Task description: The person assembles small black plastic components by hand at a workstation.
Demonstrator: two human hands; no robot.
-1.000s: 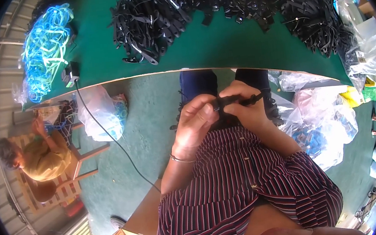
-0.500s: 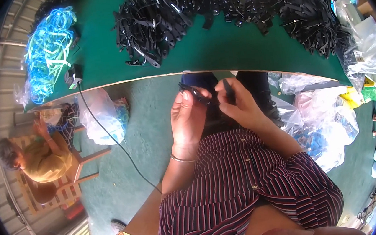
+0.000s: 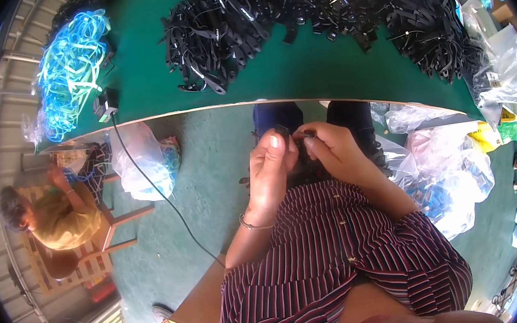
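Note:
Beyond the table's near edge, above my lap, my two hands are close together. A small black strap piece (image 3: 282, 130) is pinched between the thumb and fingers of my left hand (image 3: 266, 160). My right hand (image 3: 334, 148) has its thumb and forefinger closed on a small black part (image 3: 308, 133), whose kind is too small to make out. The two black pieces nearly meet between my fingertips. On the green table (image 3: 137, 89) lies a heap of black straps (image 3: 214, 37) with shiny black clips.
A second heap of black straps (image 3: 430, 30) lies at the right. Blue and pale green cords (image 3: 75, 67) are piled at the left, beside a black box (image 3: 104, 105) with a cable. Plastic bags (image 3: 439, 168) stand at the right. At the left a person (image 3: 66, 216) sits.
My left hand has moved right and turned inward, bringing its black strap piece toward the right hand. The right hand's black part has tipped from upright to lying toward the left hand.

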